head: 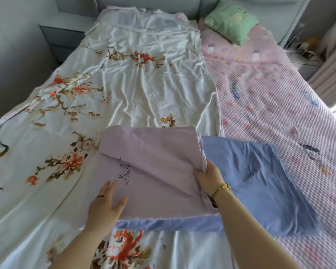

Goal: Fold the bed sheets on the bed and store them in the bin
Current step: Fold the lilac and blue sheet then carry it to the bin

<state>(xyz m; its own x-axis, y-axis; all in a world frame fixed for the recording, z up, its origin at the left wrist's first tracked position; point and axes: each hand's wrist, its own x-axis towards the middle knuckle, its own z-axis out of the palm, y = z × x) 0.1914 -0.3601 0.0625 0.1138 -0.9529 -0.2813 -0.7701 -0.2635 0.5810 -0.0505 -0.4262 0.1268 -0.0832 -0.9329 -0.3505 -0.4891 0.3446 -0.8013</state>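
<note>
head – worn, forward-down | near: hands (155, 191) | far: bed (270, 98)

Soft, bright daylight enters from the right, where a patch at the frame's edge below the curtain (326, 74) is blown out white, and the white floral sheet (144, 90) gleams at centre. Shadows are faint, lying only in creases of the lilac sheet (153, 162). The wide lens bows the edges, and the pink quilt (270, 105) at right looks smeared.

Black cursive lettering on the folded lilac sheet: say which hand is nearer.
Left. The left hand lies flat beside the black lettering; the right hand grips the lilac sheet's right edge.
</note>
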